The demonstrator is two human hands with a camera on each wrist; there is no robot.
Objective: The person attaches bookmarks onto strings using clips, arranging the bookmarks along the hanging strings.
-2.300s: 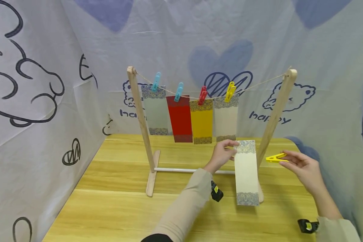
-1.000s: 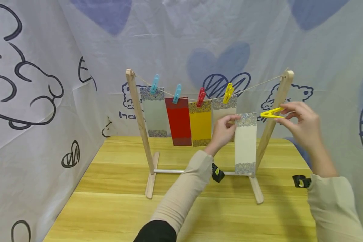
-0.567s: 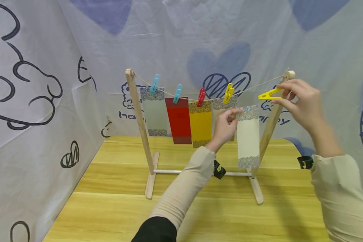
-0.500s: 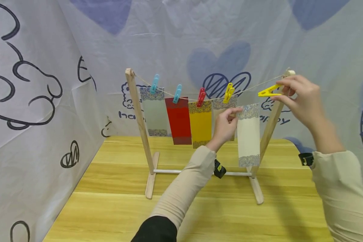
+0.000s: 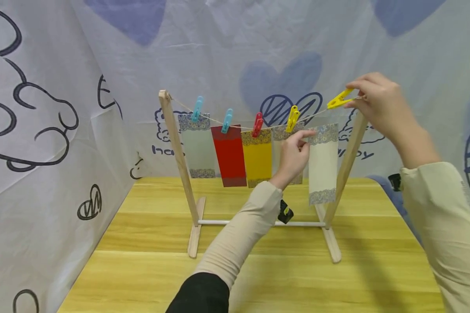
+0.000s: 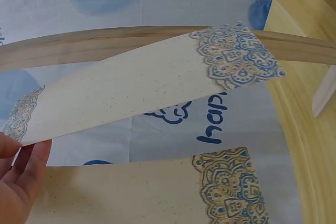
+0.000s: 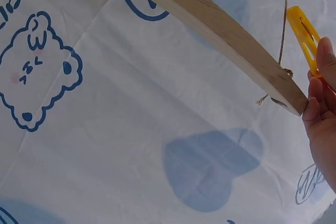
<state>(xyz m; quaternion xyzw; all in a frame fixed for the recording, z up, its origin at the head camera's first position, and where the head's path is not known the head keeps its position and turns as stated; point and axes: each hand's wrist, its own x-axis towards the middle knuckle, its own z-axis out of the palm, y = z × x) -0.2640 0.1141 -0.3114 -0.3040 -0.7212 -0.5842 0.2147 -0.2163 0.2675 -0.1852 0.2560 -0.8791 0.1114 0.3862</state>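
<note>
My left hand (image 5: 293, 154) pinches a cream paper card (image 5: 323, 163) by its upper left edge. Blue lace-like bands cross both ends of the card, which hangs just under the right part of the string. In the left wrist view the card (image 6: 126, 87) stretches away from my fingers, above another cream card (image 6: 126, 195). My right hand (image 5: 380, 100) pinches a yellow clothespin (image 5: 338, 100) near the top of the right post, its nose pointing left close to the string. The right wrist view has the clothespin (image 7: 303, 38) beside the string (image 7: 284, 30), apparently not clamped on anything.
A wooden stand with a left post (image 5: 178, 156) and right post (image 5: 348, 169) bears the string. On it hang a pale card (image 5: 197, 150), a red card (image 5: 230, 158), a yellow card (image 5: 257, 156) and a cream card (image 5: 278, 150), each under a clothespin. The table (image 5: 149, 269) is wooden.
Both hands have risen from low over the table to string height, the left with the cream card, the right with the yellow clothespin. The clothespin has also shifted left, nearer the card.
</note>
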